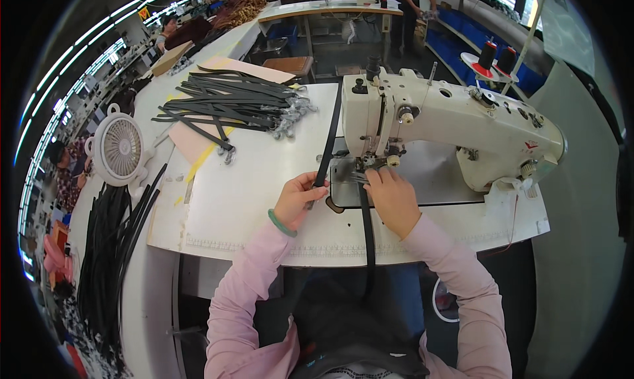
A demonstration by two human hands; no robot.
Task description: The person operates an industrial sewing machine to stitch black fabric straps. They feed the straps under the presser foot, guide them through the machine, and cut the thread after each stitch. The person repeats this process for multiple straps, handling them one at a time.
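My left hand (297, 197), with a green bangle at the wrist, is closed on a black strap (330, 141). From those fingers the strap runs away along the left side of the sewing machine (456, 115). My right hand (393, 197) is beside the needle and presser foot, fingers bent and closed. Thin silvery metal shows at its fingertips, too small to name. Just below, a black strap length (367, 227) crosses the metal plate and hangs over the table's front edge. Whether both lengths are one strap I cannot tell.
Black straps with metal clasps in clear wrapping (231, 102) are heaped at the back left. A white fan (121, 144) stands at the left, above a bundle of long black straps (105, 253). Thread cones (487, 54) stand behind the machine. Other people are farther back.
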